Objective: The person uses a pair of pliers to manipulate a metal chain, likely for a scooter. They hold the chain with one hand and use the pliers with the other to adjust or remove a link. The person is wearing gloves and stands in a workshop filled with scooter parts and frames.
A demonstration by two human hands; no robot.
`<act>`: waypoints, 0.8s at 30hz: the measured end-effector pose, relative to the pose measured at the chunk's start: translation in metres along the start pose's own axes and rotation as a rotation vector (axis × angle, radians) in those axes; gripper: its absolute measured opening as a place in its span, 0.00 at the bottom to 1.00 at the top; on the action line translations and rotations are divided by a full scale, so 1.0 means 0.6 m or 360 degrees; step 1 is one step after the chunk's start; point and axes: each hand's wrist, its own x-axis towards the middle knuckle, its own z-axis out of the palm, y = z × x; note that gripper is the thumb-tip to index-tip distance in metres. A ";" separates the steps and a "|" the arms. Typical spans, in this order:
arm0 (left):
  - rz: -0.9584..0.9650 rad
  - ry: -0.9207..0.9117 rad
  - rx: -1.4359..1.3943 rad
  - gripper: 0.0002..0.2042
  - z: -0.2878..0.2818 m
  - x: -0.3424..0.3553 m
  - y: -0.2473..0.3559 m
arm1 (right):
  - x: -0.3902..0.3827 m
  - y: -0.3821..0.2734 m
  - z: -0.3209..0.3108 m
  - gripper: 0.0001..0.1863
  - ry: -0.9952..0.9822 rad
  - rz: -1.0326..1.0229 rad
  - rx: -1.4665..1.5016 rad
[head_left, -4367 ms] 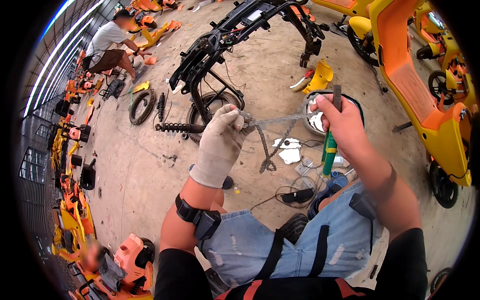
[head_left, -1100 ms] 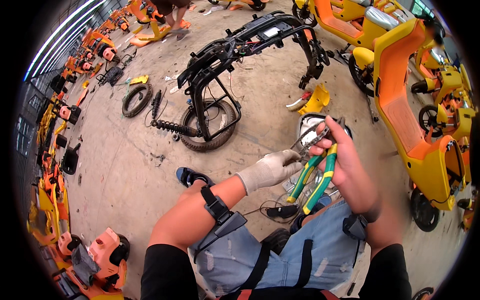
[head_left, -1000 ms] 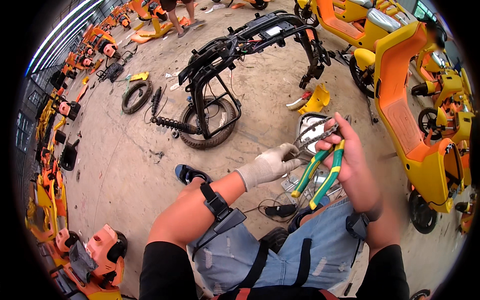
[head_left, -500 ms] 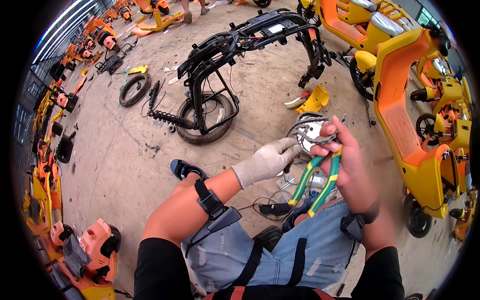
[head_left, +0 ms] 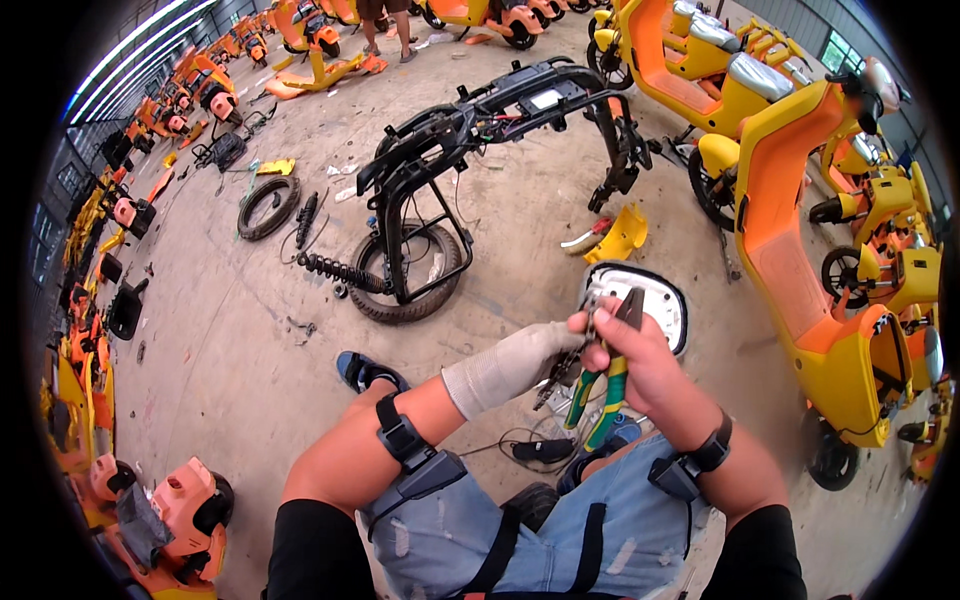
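Note:
My left hand (head_left: 530, 360), in a pale knit glove, is closed around a dark twisted cable bundle (head_left: 552, 385). Part of the bundle hangs below its fingers, and its upper end rises toward my other hand. Bare, my right hand (head_left: 640, 365) grips a pair of pliers (head_left: 612, 400) with green and yellow handles. The dark jaws point up and away, and whether they touch the cable cannot be told. Thumb and finger of that hand pinch close to the cable's upper end. Behind both hands lies a white panel (head_left: 662, 305) with a black rim, partly covered by them.
A black scooter frame (head_left: 490, 115) stands ahead over a loose tyre (head_left: 405, 312). Beyond the panel lie a yellow plastic part (head_left: 625, 232) and a red-handled tool (head_left: 588, 238). A yellow-orange scooter (head_left: 785, 225) stands at the right. Another person's legs (head_left: 385, 25) show far off.
The cable bundle has come away from over the white panel, down and left, with my left hand. The pliers have turned more upright, jaws now showing. The view has tilted up slightly.

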 end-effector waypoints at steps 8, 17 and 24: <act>-0.0098 0.0365 0.1706 0.23 0.056 -0.043 0.060 | -0.011 -0.021 -0.009 0.33 -0.0378 -0.0034 -0.0265; 0.0106 0.1224 0.2608 0.24 0.056 -0.041 0.031 | -0.018 -0.016 -0.003 0.42 -0.0574 -0.0136 -0.0598; 0.0396 0.0900 0.2314 0.15 0.053 -0.048 0.026 | -0.024 -0.018 0.007 0.35 -0.0513 -0.0165 -0.0886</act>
